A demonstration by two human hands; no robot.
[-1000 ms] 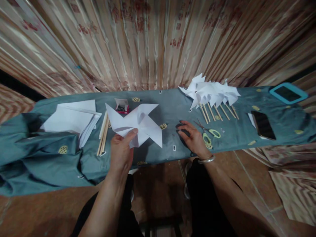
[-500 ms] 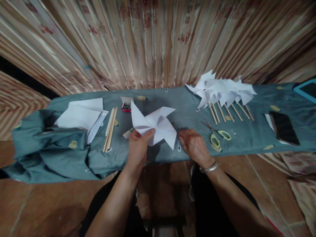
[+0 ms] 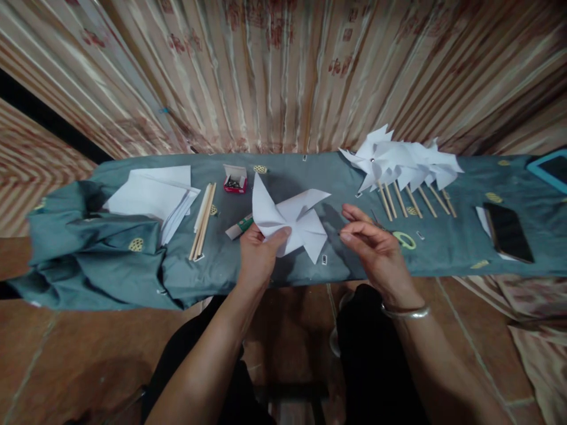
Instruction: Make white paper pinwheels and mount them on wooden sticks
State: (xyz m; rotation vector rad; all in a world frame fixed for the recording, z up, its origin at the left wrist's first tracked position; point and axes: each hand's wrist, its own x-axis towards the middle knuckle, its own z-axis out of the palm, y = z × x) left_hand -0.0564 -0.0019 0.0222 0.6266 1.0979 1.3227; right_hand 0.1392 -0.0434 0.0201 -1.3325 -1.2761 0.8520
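Note:
My left hand point(image 3: 261, 251) is closed on a white paper pinwheel point(image 3: 290, 221), its thumb pressed near the centre where the folded points meet. To the right of the pinwheel, my right hand point(image 3: 370, 239) is raised over the cloth. Thumb and index finger pinch together there, with a tiny dark speck at their tips that is too small to name; the other fingers are loosely curled. Partly behind my left hand lies a green and white tube point(image 3: 240, 226). Green-handled scissors point(image 3: 405, 239) are mostly covered by my right hand.
A small red box point(image 3: 234, 179) of metal bits stands open behind the tube. Wooden sticks point(image 3: 204, 224) and white paper sheets point(image 3: 148, 198) lie left. Several finished pinwheels point(image 3: 407, 162) on sticks overlap at back right. A phone point(image 3: 508, 231) rests farther right on the green cloth point(image 3: 452, 254).
My right hand has lifted off the cloth and moved right, its thumb and index finger now pinched. It now covers much of the scissors. The pinwheel stays in my left hand.

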